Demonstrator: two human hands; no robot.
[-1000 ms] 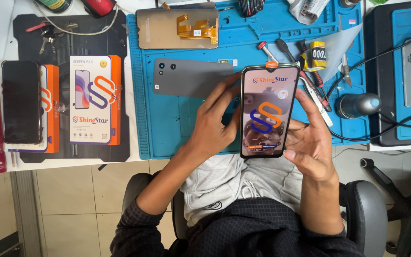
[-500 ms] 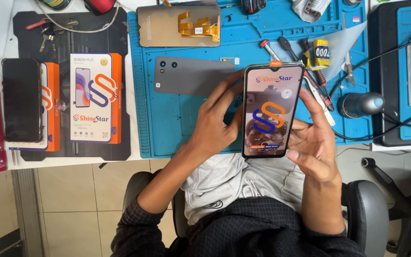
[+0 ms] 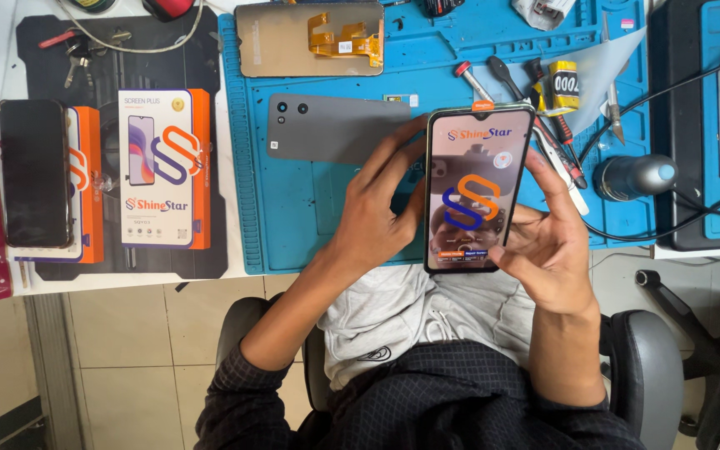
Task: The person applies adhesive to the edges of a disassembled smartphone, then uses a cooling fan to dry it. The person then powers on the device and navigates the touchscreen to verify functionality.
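Both my hands hold a phone display panel (image 3: 477,187) upright above the front edge of the blue work mat (image 3: 293,225). The panel's face carries a printed protective film with an orange and blue emblem. My left hand (image 3: 377,208) grips its left edge, fingers spread behind it. On the other side, my right hand (image 3: 543,242) cradles the right edge and lower corner. A grey phone back cover (image 3: 335,127) lies on the mat just left of the panel.
A detached screen with an orange flex cable (image 3: 310,37) lies at the mat's far edge. Screwdrivers (image 3: 493,79), a yellow roll (image 3: 564,86) and a black cylinder (image 3: 633,175) sit to the right. At left are a white and orange box (image 3: 164,171), a black phone (image 3: 33,173) and keys (image 3: 77,50).
The panel has shifted slightly to the right in my hands and my fingers have adjusted along its edges. Nothing on the mat has moved.
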